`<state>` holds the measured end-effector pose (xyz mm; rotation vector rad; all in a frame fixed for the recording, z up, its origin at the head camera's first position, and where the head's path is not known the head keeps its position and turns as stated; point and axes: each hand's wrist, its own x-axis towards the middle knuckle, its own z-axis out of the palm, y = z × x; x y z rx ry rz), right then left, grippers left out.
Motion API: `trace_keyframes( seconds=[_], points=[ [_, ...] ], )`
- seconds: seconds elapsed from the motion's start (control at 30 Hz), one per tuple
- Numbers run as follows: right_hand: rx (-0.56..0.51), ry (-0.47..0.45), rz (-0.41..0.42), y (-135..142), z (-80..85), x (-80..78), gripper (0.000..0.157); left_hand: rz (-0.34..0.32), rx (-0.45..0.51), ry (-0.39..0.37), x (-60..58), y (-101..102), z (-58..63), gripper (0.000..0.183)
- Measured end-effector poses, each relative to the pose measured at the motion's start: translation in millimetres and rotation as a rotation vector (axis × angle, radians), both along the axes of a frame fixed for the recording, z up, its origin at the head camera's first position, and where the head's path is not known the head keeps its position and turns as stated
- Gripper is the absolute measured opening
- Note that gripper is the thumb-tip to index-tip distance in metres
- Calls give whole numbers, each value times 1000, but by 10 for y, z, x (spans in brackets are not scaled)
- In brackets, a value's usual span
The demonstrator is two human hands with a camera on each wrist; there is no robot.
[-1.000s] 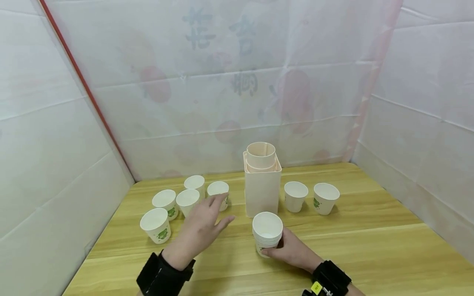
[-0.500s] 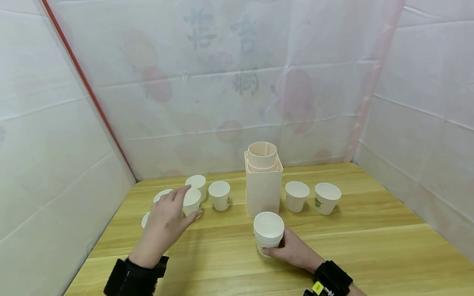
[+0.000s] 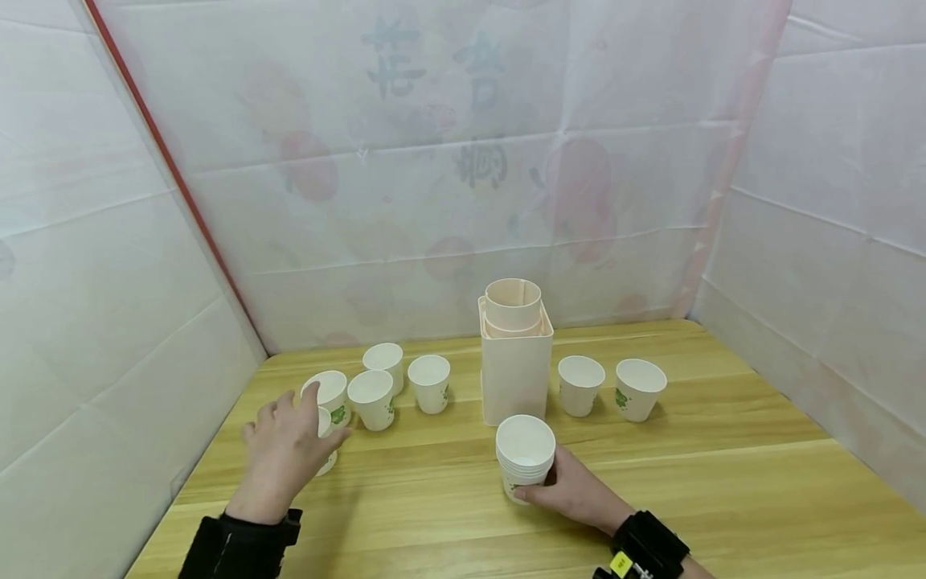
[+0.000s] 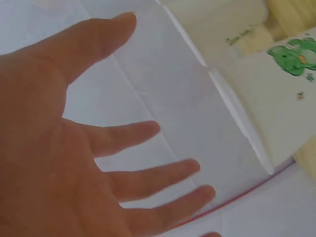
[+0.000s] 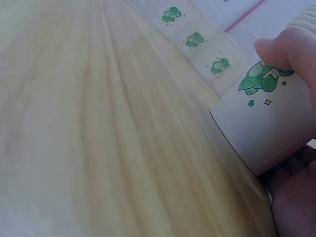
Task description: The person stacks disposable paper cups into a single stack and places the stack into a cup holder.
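Nested white paper cups with a green print form a stack, which my right hand grips round its lower part at the front of the table. In the right wrist view the thumb lies over the print of the stack's outer cup. Over on the left, my left hand hovers with spread fingers above the nearest paper cup and hides much of it. The left wrist view shows the fingers straight and apart from a paper cup; nothing is in that hand.
More single paper cups stand upright behind the left hand, one of them a white cup. A cream square holder with a round tube in its top stands mid-table. Right of it are two cups. White sheets wall the wooden table.
My left hand has moved left and a little down, from over the middle cups to the nearest left cup. The right hand keeps its grip on the cup stack in the same place.
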<state>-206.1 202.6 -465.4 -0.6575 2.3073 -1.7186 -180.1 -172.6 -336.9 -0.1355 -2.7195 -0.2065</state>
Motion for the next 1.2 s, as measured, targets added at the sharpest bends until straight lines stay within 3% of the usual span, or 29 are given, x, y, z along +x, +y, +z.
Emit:
trace_keyframes(
  seconds=[0.23, 0.57, 1.0, 1.2],
  points=[
    [2, 10, 2, -4, 1, -1, 72, 77, -10, -32, -9, -66, -71, 76],
    [9, 17, 14, -4, 10, 7, 69, 102, 33, -160, -39, -108, -132, 69],
    [-4, 9, 26, 5, 7, 14, 69, 90, 52, -100, -93, -148, -278, 60],
    [-6, 10, 24, 4, 6, 17, 69, 63, 56, -66, -109, -158, -292, 62]
  ],
)
